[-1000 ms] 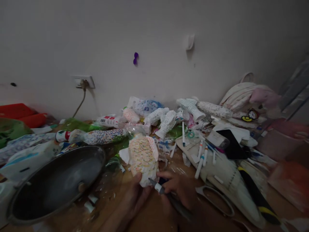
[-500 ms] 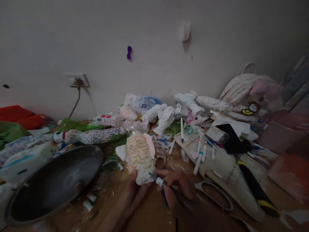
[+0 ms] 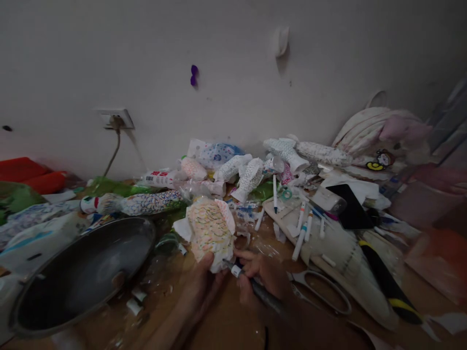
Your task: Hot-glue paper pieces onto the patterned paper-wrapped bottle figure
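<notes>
A white paper fish (image 3: pixel 210 228) with scale lines in yellow, orange and dark ink is gripped at its lower end by my left hand (image 3: pixel 200 287), the thumb lying on top. My right hand (image 3: pixel 263 277) holds a grey marker pen (image 3: pixel 257 287). The pen's tip meets or nearly meets the white lower part of the fish, and I cannot tell which. A fingertip of the right hand rests close by the fish's right edge. Loose white pens (image 3: pixel 302 236) lie to the right, near a pair of scissors (image 3: pixel 324 291).
A large dark pan (image 3: pixel 87 272) stands at the left. More scale-patterned fish (image 3: pixel 251 180) are heaped along the wall. At the right are a black phone (image 3: pixel 349 206), a black-and-yellow handle (image 3: pixel 388 284) and a white backpack (image 3: pixel 368 131). Plastic scraps litter the table.
The right hand and marker have shifted slightly left and up along the fish's lower end. The left thumb sits a little further right over the paper.
</notes>
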A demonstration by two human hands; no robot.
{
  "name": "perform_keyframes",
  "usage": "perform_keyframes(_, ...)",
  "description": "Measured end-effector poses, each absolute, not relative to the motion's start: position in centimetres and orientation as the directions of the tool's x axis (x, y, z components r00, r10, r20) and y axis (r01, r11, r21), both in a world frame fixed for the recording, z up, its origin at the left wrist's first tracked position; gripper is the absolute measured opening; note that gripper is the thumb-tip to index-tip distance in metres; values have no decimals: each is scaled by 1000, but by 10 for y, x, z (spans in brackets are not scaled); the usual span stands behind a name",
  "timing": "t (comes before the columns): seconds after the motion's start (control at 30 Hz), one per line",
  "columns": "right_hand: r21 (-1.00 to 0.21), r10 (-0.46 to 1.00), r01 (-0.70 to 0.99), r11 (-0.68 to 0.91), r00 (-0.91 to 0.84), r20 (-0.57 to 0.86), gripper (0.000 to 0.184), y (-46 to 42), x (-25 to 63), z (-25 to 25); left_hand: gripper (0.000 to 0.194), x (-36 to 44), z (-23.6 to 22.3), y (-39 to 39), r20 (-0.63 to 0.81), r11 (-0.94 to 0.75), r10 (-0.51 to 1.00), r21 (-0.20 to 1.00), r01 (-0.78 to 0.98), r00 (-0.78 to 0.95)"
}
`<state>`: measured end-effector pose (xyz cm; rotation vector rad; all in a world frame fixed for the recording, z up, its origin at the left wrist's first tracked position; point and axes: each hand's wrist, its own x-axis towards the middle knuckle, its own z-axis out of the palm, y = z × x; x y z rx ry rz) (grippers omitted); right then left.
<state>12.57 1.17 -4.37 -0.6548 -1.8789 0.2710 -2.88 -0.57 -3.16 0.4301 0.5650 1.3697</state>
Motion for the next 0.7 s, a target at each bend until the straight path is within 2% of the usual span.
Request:
perform_keyframes(0.13,-381,469,342,859,-230,853,6,20,122,-45,52,-27,-33,-6,-130,180,983,629,-756,126)
perform_keyframes(0.27,-290,336,262,921,-155,929,7,18,129,-24,58,-26,-25,-5,-61,125,992,625,-771,111)
perform_keyframes(0.37,-336,360,217,917,-84,929,9,9,133,-8,50,-26,-15,-3,-45,77,997,582,-809,63)
perform_keyframes(0.5,-413,452,271,870,-100,886,9,-1,132,2,36,-30,-9,-1,-57,84,996,484,-871,64)
perform_keyframes(0.7,-407,460,244,880,-229,858,20,-6,132,3,56,-37,-12,-2,63,207,963,445,-871,262)
